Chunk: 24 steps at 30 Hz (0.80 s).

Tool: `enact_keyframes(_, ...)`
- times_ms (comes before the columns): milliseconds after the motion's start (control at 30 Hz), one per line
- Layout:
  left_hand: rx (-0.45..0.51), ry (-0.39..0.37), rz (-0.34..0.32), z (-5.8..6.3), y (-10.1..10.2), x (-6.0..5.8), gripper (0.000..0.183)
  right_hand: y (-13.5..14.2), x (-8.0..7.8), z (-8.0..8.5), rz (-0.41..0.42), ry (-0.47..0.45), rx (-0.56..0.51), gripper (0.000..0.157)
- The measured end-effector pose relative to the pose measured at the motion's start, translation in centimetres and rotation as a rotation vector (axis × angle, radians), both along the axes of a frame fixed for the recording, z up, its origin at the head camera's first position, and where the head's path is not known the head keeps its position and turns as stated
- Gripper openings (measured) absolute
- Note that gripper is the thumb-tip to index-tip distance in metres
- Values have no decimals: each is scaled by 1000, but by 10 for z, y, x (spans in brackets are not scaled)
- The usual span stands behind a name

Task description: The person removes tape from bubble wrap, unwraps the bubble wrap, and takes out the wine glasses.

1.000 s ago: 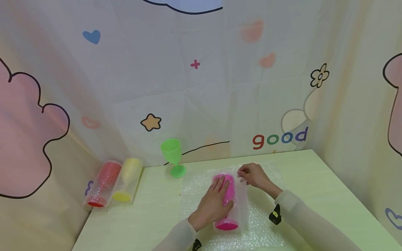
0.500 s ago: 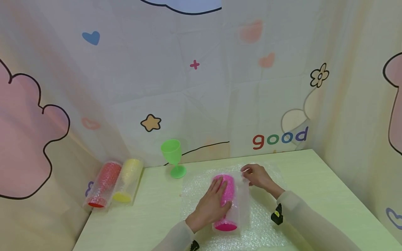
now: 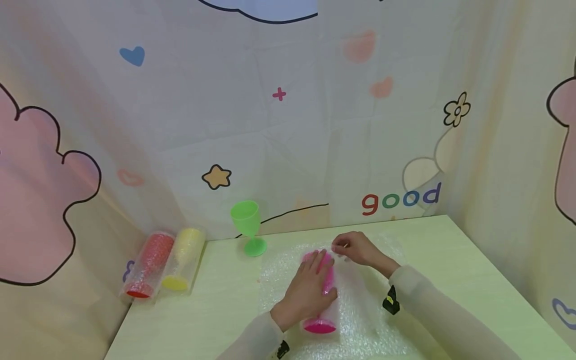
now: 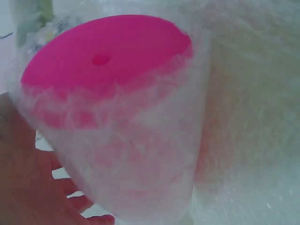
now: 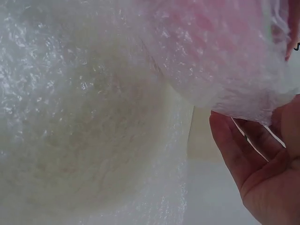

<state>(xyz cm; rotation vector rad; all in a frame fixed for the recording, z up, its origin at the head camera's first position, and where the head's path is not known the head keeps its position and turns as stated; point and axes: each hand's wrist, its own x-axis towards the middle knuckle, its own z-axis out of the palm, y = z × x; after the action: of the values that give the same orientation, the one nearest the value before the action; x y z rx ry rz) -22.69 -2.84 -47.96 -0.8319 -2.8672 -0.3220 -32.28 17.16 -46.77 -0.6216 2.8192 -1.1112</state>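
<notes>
A pink goblet (image 3: 320, 327) lies on its side in a layer of clear bubble wrap (image 3: 280, 280), its foot toward me. My left hand (image 3: 306, 287) rests over it with the fingers extended along its length. In the left wrist view the pink foot (image 4: 126, 51) shows through the wrap, and the fingers lie along the side of the roll. My right hand (image 3: 359, 248) pinches the loose edge of the wrap near the goblet's far end. The right wrist view has that right hand (image 5: 262, 159) at the wrap's edge, with pink showing through.
A green goblet (image 3: 246, 217) stands at the table's back edge. On the left, a red goblet (image 3: 155, 250) and a yellow goblet (image 3: 186, 250) lie wrapped side by side. A patterned curtain (image 3: 288, 135) rises behind the pale table (image 3: 225, 310).
My right hand first shifts slightly right, then comes left toward the goblet with the wrap's edge. The goblet's foot has shifted slightly left, with my left hand still on it.
</notes>
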Motion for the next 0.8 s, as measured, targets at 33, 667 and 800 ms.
enact_keyframes(33, -27, 5, -11, 0, 2, 0, 65, -1, 0, 0, -2, 17, 16, 10)
enact_keyframes(667, -127, 34, -12, -7, 3, 0, 68, -1, -1, -5, -12, 151, 68, 10)
enact_keyframes(800, -115, 22, -3, -9, 0, 0, 69, 6, -3, -9, -68, 99, 20, 10)
